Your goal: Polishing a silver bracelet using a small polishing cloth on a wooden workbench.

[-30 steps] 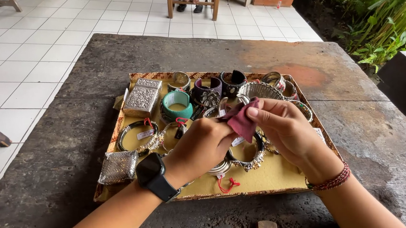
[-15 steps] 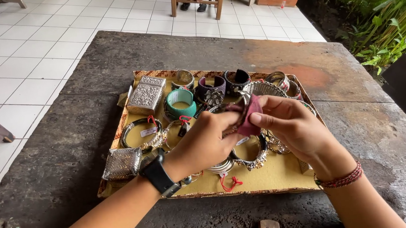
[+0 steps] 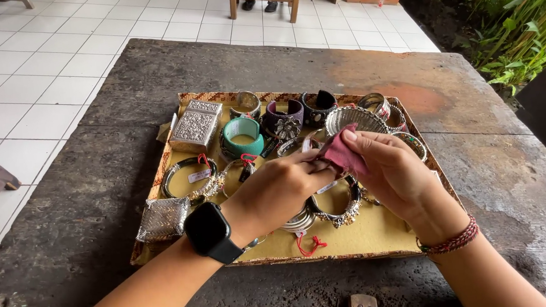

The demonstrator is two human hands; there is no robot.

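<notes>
Head view: small crumpled maroon cloth (image 3: 343,154)

The scene is seen through a single head-worn camera, tilted down and forward from close above the tray (image 3: 370,233) on the dark table (image 3: 150,79). Both forearms enter from the bottom edge. White floor tiles (image 3: 26,75) and plants (image 3: 522,17) are taken in beyond.
</notes>
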